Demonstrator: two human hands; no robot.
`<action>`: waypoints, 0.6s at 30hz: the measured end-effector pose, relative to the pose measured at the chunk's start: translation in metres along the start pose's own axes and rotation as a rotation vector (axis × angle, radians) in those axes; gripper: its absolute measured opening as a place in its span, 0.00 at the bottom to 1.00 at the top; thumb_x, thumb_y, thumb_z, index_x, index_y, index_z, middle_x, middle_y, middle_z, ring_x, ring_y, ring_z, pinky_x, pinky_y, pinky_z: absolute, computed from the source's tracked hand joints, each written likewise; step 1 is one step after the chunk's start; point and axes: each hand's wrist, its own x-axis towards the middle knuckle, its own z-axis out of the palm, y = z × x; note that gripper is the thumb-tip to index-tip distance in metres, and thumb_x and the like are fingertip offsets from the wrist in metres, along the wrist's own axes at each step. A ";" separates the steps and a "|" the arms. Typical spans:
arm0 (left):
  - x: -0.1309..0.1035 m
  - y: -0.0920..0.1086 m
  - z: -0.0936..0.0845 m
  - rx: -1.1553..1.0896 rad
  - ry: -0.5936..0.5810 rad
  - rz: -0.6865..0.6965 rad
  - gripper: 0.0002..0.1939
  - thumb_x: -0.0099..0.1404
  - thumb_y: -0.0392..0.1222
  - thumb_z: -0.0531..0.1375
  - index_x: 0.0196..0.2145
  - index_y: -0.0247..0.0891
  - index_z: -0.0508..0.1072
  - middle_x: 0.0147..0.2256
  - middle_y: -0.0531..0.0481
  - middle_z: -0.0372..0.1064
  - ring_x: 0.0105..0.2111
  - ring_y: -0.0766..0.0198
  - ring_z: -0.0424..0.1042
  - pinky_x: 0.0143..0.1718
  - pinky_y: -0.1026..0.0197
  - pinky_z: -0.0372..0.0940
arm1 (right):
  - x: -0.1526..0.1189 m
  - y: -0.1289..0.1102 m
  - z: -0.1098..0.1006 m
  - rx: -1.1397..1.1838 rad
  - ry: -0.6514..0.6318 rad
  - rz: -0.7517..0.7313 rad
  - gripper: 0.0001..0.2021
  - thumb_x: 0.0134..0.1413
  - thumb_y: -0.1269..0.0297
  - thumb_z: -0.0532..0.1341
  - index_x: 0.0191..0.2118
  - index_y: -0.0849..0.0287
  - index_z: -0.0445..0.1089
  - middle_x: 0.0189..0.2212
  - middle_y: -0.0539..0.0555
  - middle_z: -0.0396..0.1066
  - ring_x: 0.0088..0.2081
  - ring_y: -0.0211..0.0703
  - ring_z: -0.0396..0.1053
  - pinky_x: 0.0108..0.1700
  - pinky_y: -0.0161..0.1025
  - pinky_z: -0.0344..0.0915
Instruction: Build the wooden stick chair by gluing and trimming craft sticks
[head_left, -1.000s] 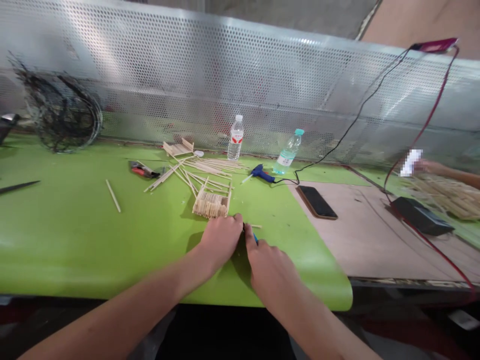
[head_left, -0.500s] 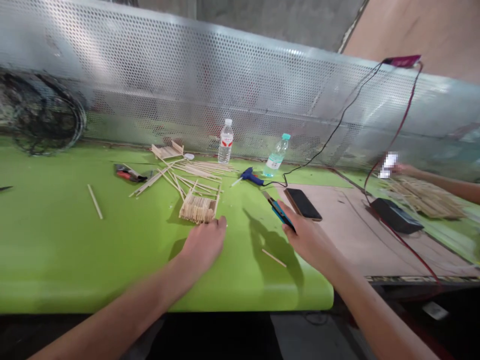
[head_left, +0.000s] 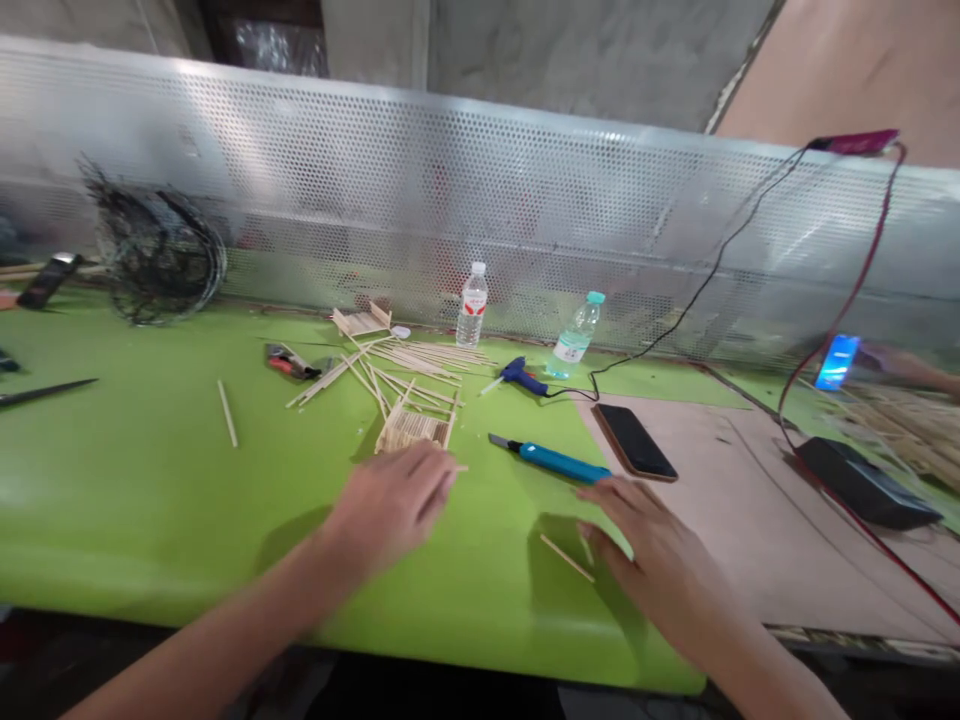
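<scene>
My left hand (head_left: pixel 397 495) is closed just in front of the small stick-built piece (head_left: pixel 415 428), and a short bit of pale stick pokes out past its fingers. My right hand (head_left: pixel 637 535) has its fingers apart and holds nothing; its fingertips are beside the rear end of the blue utility knife (head_left: pixel 559 462), which lies on the green table with its blade out to the left. A short loose stick (head_left: pixel 567 558) lies just left of my right hand. Behind the built piece is a spread of thin wooden sticks (head_left: pixel 427 358).
At the back stand two bottles (head_left: pixel 470 312) (head_left: pixel 574 340), with a blue glue gun (head_left: pixel 523 376) before them. A phone (head_left: pixel 636 441) and black box (head_left: pixel 866 483) lie right. Pliers (head_left: pixel 291 362), coiled wire (head_left: pixel 161 255) and another person's hand (head_left: pixel 900 366) also show.
My right hand has let go of the blue knife, which now lies on the table, and has opened. My left hand has drawn slightly away from the stick-built piece. The view has shifted.
</scene>
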 end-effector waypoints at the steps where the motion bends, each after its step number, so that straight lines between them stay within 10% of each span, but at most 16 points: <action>1: -0.003 -0.014 -0.008 0.007 0.035 -0.073 0.14 0.74 0.42 0.47 0.46 0.47 0.72 0.39 0.49 0.73 0.32 0.65 0.71 0.33 0.61 0.68 | -0.010 -0.003 0.001 0.016 -0.036 0.000 0.15 0.67 0.58 0.52 0.51 0.56 0.71 0.47 0.60 0.71 0.48 0.52 0.71 0.47 0.47 0.69; 8: -0.023 -0.114 -0.027 0.094 0.061 -0.373 0.10 0.70 0.35 0.51 0.41 0.41 0.73 0.37 0.46 0.73 0.31 0.62 0.71 0.33 0.56 0.70 | -0.027 -0.018 0.021 -0.031 -0.024 0.005 0.14 0.65 0.68 0.49 0.33 0.55 0.70 0.33 0.56 0.73 0.37 0.47 0.74 0.29 0.38 0.65; 13: -0.018 -0.115 -0.026 0.052 0.079 -0.261 0.14 0.70 0.41 0.54 0.52 0.44 0.71 0.55 0.43 0.69 0.56 0.52 0.67 0.60 0.43 0.60 | -0.003 -0.023 0.009 0.010 -0.066 0.124 0.12 0.65 0.69 0.46 0.37 0.55 0.67 0.30 0.52 0.74 0.25 0.44 0.71 0.26 0.39 0.59; 18: 0.013 -0.101 -0.030 -0.112 -0.038 -0.056 0.23 0.68 0.52 0.58 0.59 0.51 0.68 0.62 0.49 0.64 0.60 0.56 0.63 0.60 0.51 0.61 | 0.050 -0.055 -0.022 0.224 0.012 0.008 0.11 0.68 0.61 0.51 0.40 0.55 0.69 0.34 0.53 0.75 0.33 0.44 0.72 0.34 0.38 0.62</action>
